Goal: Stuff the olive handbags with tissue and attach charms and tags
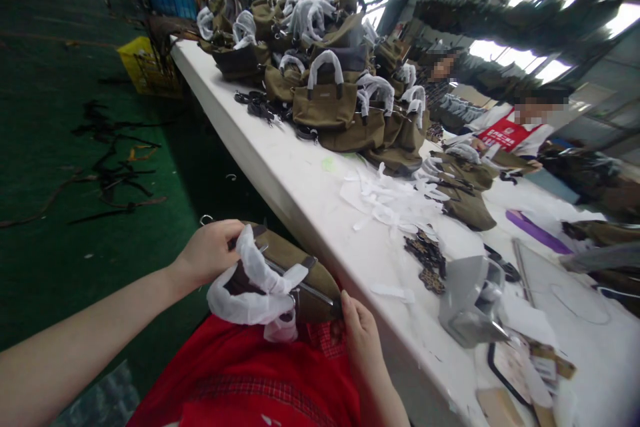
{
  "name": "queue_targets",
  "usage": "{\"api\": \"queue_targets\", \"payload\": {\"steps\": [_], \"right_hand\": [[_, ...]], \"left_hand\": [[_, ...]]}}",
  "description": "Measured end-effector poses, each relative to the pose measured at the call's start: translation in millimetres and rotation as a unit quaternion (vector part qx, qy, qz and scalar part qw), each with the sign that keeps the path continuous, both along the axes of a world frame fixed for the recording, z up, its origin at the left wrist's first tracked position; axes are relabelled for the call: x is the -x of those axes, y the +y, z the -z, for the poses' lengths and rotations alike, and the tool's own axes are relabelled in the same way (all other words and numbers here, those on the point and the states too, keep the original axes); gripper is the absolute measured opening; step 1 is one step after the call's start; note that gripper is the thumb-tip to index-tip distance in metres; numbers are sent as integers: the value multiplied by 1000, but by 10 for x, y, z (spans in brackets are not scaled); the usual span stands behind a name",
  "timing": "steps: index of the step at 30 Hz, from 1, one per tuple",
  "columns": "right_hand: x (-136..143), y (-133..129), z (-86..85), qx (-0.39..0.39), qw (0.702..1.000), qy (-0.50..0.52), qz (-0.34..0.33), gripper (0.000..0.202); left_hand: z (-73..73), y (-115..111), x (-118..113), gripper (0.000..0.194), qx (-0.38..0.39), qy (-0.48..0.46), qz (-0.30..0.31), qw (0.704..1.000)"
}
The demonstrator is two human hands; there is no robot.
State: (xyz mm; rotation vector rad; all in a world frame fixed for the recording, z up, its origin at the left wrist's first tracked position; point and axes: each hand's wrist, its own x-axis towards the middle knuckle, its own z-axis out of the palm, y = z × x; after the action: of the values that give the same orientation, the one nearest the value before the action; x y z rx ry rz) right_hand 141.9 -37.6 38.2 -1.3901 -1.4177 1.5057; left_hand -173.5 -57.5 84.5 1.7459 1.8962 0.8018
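An olive bag (285,247) with white-wrapped handles is held over the red apron, beside the long table's near edge. Its zipper runs along the top, facing up. My left hand (213,250) is closed on the bag's left end, near a metal ring. At the right end, by the zipper's end, the fingers of my right hand (356,320) pinch the bag. The wrapped handles hang over toward the apron.
The white table (300,193) bears piled olive bags (325,107), white paper strips (380,200), dark straps and a grey tape dispenser (470,293). A person in a red apron (505,130) stands across it. A yellow crate (145,67) is on the green floor.
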Motion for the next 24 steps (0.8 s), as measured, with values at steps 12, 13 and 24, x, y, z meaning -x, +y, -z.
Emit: {"api": "queue_targets", "payload": {"steps": [12,13,24], "right_hand": [[82,-104,-14,-13,999,14,-28,59],[76,-114,-8,-20,999,9,-31,58],[53,-178,24,-42,998,-9,-51,56]], "left_hand": [[205,53,-58,46,51,82,-3,995],[212,60,-75,46,53,84,-3,995],[259,45,-121,31,17,152,-8,988]]}}
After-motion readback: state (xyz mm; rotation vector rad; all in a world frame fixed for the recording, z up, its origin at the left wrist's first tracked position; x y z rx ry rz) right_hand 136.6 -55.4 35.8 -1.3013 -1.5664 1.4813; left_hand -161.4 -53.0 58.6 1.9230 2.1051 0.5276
